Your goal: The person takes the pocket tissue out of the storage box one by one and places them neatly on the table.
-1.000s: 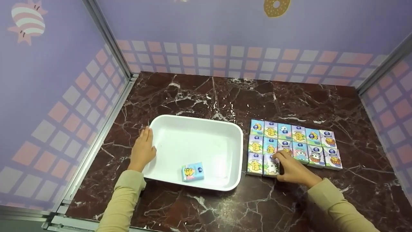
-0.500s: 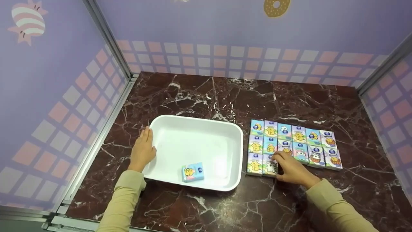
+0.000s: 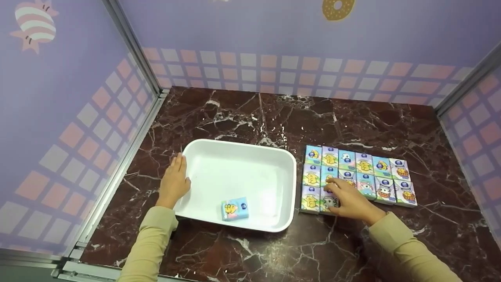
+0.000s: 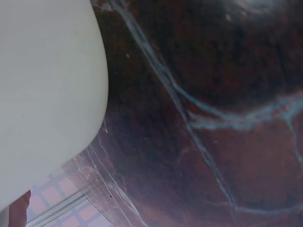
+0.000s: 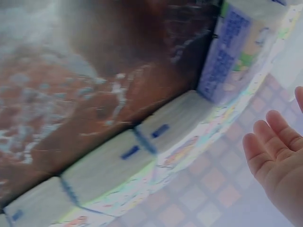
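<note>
At the left rim of a white tray (image 3: 235, 172), my left hand (image 3: 174, 186) rests with its fingers straight along the edge. The tray's outer wall fills the left of the left wrist view, with a bit of finger (image 4: 20, 208) low in the corner. My right hand (image 3: 352, 201) reaches over a white-animal tissue pack (image 3: 329, 201) in the nearest row of a block of packs. Its thumb and index are spread apart over that pack. The right wrist view shows its other fingers (image 5: 279, 142) loosely extended, beside the packs' white sides (image 5: 113, 161).
One blue tissue pack (image 3: 235, 209) lies inside the tray near its front wall. Several more printed packs (image 3: 364, 162) stand in rows to the tray's right, on a dark red marble-patterned table (image 3: 242, 117). Purple checked walls (image 3: 289, 66) enclose the table.
The white-animal pack has shifted slightly left against its neighbour. My right hand has moved left a little and its fingers have spread from the pack. My left hand has stayed put.
</note>
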Motion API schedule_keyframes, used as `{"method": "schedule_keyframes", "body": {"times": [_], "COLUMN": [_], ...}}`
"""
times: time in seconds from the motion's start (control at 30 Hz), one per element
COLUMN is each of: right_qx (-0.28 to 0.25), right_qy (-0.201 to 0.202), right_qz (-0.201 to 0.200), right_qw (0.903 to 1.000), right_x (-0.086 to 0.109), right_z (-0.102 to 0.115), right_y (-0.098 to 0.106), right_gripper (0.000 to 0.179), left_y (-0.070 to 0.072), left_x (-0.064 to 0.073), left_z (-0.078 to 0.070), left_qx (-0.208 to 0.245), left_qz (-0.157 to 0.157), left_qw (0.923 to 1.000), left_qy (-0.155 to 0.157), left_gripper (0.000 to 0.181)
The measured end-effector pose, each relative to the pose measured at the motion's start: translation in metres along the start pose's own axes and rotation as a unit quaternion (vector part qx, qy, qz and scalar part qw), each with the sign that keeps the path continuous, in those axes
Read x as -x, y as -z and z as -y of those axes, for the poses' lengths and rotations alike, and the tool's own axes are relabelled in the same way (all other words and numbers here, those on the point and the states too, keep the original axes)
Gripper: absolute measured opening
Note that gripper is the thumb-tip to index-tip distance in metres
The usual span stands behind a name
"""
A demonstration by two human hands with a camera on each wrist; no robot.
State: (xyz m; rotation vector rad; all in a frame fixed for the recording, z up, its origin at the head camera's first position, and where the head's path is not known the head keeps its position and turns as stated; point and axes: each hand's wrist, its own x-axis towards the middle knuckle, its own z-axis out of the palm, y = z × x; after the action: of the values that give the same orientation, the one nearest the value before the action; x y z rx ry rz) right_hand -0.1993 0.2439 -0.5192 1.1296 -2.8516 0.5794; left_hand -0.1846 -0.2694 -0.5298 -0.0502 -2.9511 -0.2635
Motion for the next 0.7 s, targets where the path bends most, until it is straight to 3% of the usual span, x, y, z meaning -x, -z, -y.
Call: {"method": "schedule_keyframes", "body": {"times": [0.27, 0.7], "right_qx": [0.01, 0.008], "right_qy": [0.051, 0.102], "right_qz": [-0.034, -0.025], "right_qw": [0.9981, 0.9945], "right_x": [-0.017, -0.048], "right_z": [0.011, 0.035], "right_y": [0.003, 0.003], "right_gripper": [0.044, 0.044], "left_y": [-0.002, 0.0], "left_x": [0.0, 0.0], "left_z": [0.001, 0.002], "left_qx": [0.007, -0.003], "left_qz": [-0.008, 0.001], "left_qw": [0.9999, 1.0], "left_qy": [-0.003, -0.004], "left_gripper": [0.068, 0.068]}}
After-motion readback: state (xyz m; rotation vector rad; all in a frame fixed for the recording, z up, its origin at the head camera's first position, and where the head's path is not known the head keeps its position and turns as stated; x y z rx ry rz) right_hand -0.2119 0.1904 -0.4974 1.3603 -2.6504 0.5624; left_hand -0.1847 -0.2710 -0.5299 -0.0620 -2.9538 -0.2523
